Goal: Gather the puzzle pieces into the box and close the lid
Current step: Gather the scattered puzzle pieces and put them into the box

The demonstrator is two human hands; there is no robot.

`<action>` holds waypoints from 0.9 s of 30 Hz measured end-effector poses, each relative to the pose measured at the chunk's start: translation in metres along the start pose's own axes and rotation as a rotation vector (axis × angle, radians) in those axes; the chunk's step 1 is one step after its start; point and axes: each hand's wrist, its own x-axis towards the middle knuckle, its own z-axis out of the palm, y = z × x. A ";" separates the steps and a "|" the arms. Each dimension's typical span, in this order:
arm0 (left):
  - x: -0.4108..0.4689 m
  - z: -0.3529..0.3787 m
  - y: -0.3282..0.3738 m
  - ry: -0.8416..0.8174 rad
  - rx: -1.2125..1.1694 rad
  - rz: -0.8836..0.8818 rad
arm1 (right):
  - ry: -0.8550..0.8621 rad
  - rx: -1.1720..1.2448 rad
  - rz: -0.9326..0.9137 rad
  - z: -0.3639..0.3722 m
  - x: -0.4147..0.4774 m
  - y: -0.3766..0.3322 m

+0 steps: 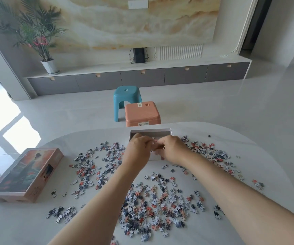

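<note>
Pale surface (27, 225): lid (26, 174) lies at left, pieces (151, 209) scattered across. Both arms reach forward; left hand (138, 150) and right hand (172, 150) meet over the open box (150, 131) at the far edge, fingers curled, pinching pieces.

- Logged left forearm (96, 200) and right forearm (231, 188) bare, stretched from the near edge of the table (19, 225) toward its far edge, converging.
- Found left hand (137, 147) back up, fingers curled inward toward the right.
- Found right hand (173, 149) back up, level with the left, fingers curled inward toward the left; lower fingers blurred.
- Noted fingertips of the two hands meeting just short of the middle of the far edge.
- Spotted a few puzzle pieces (153, 143) pinched at the left fingertips; could not tell the right hand's grip.
- Marked both wrists roughly straight, held apart.
</note>
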 end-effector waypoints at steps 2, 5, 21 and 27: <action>-0.015 0.003 0.000 -0.039 0.063 0.097 | -0.091 -0.177 0.018 0.005 -0.008 0.002; -0.037 0.004 -0.002 -0.199 0.208 0.139 | -0.205 -0.355 0.070 0.016 -0.017 0.004; -0.068 0.002 -0.020 -0.453 0.195 0.074 | -0.253 -0.425 0.199 0.047 -0.034 -0.009; -0.068 0.002 -0.015 -0.521 0.209 0.084 | -0.200 -0.391 0.199 0.053 -0.049 -0.011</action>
